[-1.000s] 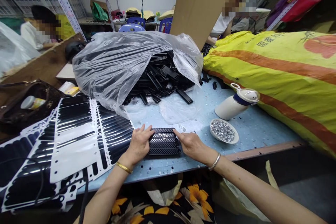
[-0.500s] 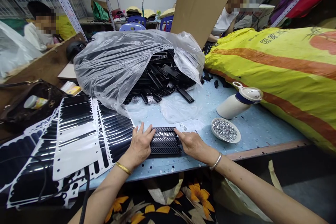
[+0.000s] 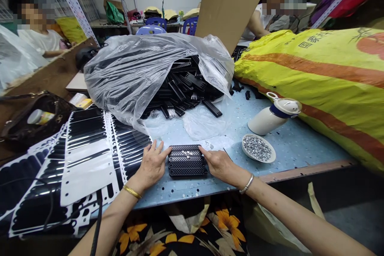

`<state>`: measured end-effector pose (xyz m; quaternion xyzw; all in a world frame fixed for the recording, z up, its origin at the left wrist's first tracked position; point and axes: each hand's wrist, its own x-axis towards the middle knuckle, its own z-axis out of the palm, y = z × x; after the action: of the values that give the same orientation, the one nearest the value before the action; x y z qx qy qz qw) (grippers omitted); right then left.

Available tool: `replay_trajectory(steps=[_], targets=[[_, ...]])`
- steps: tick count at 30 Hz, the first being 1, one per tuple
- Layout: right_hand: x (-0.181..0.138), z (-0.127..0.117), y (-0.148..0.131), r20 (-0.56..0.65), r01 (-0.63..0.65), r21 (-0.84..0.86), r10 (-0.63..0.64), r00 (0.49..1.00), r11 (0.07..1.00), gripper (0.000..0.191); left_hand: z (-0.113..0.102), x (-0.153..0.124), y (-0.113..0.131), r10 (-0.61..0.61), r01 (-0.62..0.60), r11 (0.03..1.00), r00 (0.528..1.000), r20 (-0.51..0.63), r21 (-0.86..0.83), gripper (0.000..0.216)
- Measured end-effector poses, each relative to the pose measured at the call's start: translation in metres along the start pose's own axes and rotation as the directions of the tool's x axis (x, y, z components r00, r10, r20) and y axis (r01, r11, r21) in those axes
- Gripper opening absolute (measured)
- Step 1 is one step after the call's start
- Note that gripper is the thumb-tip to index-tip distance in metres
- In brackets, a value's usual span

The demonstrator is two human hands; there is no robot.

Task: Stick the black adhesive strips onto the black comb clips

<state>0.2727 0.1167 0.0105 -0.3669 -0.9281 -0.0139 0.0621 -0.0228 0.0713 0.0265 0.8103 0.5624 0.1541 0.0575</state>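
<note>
A row of black perforated plastic strips [image 3: 187, 161] lies side by side on the blue table [image 3: 288, 148], with a few small silver beads on the upper strips. My left hand [image 3: 150, 165] rests flat with fingers spread at the strips' left end, fingertips touching them. My right hand [image 3: 218, 163] lies at the right end, its fingers stretched against the strips. Neither hand grips anything.
A clear plastic bag [image 3: 144, 68] spills black combs behind the strips. A white dish of silver beads [image 3: 258, 149] and a tipped white flask [image 3: 271, 117] sit to the right, a yellow sack [image 3: 324, 80] beyond. Black-and-white sticker sheets [image 3: 87, 152] cover the left. Other people sit behind.
My left hand has slid a little to the left and uncovered the left end of the strips. The right hand has hardly moved.
</note>
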Motion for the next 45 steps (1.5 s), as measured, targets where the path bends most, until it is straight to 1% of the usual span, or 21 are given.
replay_trajectory(steps=[4,7,12,14,17,20,23,25,28,33,36,40,45], targets=[[0.0,0.002,0.002,-0.006,-0.001,0.008,0.001,1.0,1.0,0.06,0.001,0.003,-0.004,-0.061,0.079,0.978,0.993,0.1,-0.192,0.046],[-0.001,0.004,0.004,-0.011,-0.008,0.036,0.008,1.0,0.999,0.059,0.003,0.004,-0.006,-0.052,0.077,0.97,0.992,0.114,-0.229,0.049],[-0.001,0.002,0.004,-0.008,-0.027,0.062,0.027,1.0,0.998,0.059,0.003,0.006,-0.006,-0.036,0.064,0.979,0.989,0.147,-0.191,0.051],[0.001,-0.002,0.002,0.002,-0.03,0.059,0.03,1.0,0.998,0.058,0.002,0.007,-0.005,-0.036,0.059,0.984,0.99,0.139,-0.169,0.05],[0.003,-0.009,0.001,0.012,-0.038,0.057,0.038,0.999,0.998,0.055,0.001,0.008,-0.002,-0.017,0.027,0.992,0.996,0.088,-0.122,0.047],[0.003,-0.016,-0.003,-0.011,-0.055,0.064,0.056,0.998,0.996,0.053,0.002,0.006,0.004,0.018,-0.016,0.996,1.0,0.016,-0.088,0.047],[0.002,-0.024,-0.012,-0.019,-0.02,0.083,0.022,1.0,0.996,0.052,0.002,0.004,0.015,0.073,-0.075,0.995,0.997,-0.038,-0.061,0.051],[0.002,-0.03,-0.021,0.017,-0.002,0.086,0.001,1.0,0.996,0.053,0.003,0.004,0.022,0.113,-0.114,0.992,0.993,-0.036,-0.047,0.053],[0.006,-0.04,-0.032,0.094,-0.006,0.06,0.0,0.996,0.998,0.055,0.004,0.008,0.03,0.138,-0.139,0.99,0.99,-0.032,-0.023,0.055],[0.014,-0.053,-0.042,0.214,0.0,0.003,-0.001,0.977,1.0,0.063,0.007,0.014,0.032,0.15,-0.15,0.989,0.988,-0.018,0.013,0.055],[0.016,-0.056,-0.044,0.239,0.005,-0.035,0.003,0.971,0.999,0.064,0.006,0.015,0.032,0.158,-0.157,0.987,0.988,-0.004,0.033,0.054],[0.016,-0.061,-0.046,0.261,0.034,-0.091,-0.009,0.965,0.995,0.06,0.005,0.015,0.034,0.17,-0.17,0.983,0.986,0.006,0.071,0.053],[0.011,-0.067,-0.042,0.282,-0.001,-0.177,0.052,0.958,0.984,0.052,0.006,0.015,0.034,0.18,-0.18,0.981,0.984,0.004,0.067,0.054]])
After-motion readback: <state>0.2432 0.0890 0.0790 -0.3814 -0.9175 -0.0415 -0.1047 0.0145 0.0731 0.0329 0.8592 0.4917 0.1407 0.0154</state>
